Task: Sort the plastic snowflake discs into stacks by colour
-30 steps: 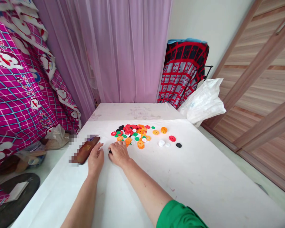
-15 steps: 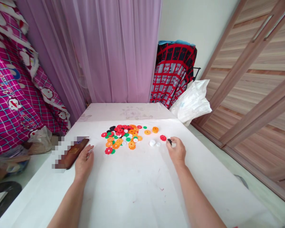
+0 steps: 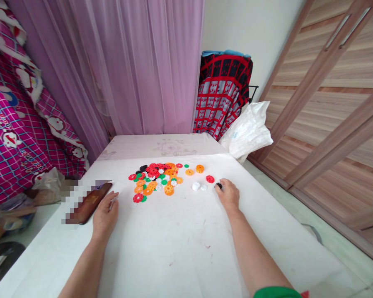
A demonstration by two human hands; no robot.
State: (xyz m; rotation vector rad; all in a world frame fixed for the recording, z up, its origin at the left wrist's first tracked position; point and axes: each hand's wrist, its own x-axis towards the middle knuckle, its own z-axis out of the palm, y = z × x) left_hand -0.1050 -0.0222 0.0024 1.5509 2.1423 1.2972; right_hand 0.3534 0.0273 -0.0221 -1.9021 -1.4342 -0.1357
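Observation:
My right hand (image 3: 229, 196) pinches a black notched plastic disc (image 3: 219, 186) at its fingertips, low over the table or touching it; I cannot tell which. Just left of it lies a red disc (image 3: 210, 179), with white discs (image 3: 195, 186) a little farther left. Behind these are an orange stack (image 3: 199, 169) and a single orange disc (image 3: 189, 172). A mixed pile of red, orange, green, white and black discs (image 3: 155, 176) spreads over the middle. My left hand (image 3: 106, 213) rests on the table beside a brown phone-like object (image 3: 96, 203), fingers loosely apart and holding nothing.
A white cloth covers the table (image 3: 180, 231). Beyond its far right edge stands a white plastic bag (image 3: 247, 128). Purple curtains (image 3: 143, 70) hang behind, a wooden wardrobe (image 3: 329, 116) stands right, and a pink patterned cloth (image 3: 25, 120) hangs left.
The black disc in my right hand has come down slightly and tipped flatter. My left hand stays beside the brown object. The whole view has shifted a little.

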